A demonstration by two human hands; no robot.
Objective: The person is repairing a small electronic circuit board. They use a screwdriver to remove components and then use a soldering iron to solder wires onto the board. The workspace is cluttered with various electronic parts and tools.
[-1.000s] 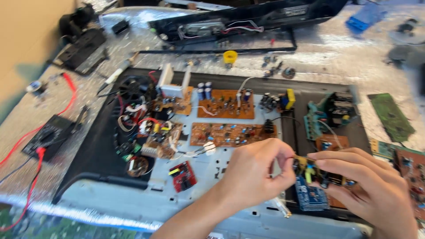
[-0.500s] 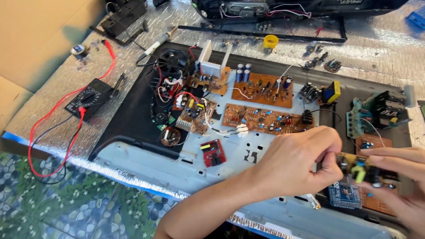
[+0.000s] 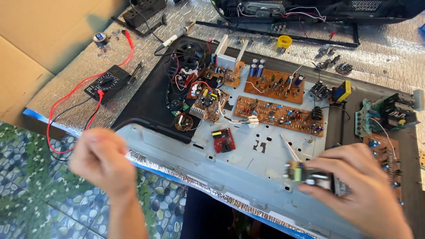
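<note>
My right hand (image 3: 354,188) grips a small circuit module (image 3: 305,175) with a yellow part, low over the grey metal chassis (image 3: 230,163) at the lower right. My left hand (image 3: 102,161) is blurred at the lower left, off the chassis edge, fingers curled and holding nothing that I can see. Two long brown circuit boards (image 3: 276,115) lie in the chassis middle, with a small red board (image 3: 223,140) nearer me. A metal pair of tweezers (image 3: 290,148) lies just left of my right hand.
A black multimeter (image 3: 106,83) with red and black leads sits on the silver mat at left. A soldering iron (image 3: 175,35) lies behind it. A yellow tape roll (image 3: 283,41) is at the back. Green boards (image 3: 389,115) stand at far right. Patterned floor shows lower left.
My left hand has let go and pulled away from the module to the lower left. My right hand keeps the module. The view has shifted, showing more floor.
</note>
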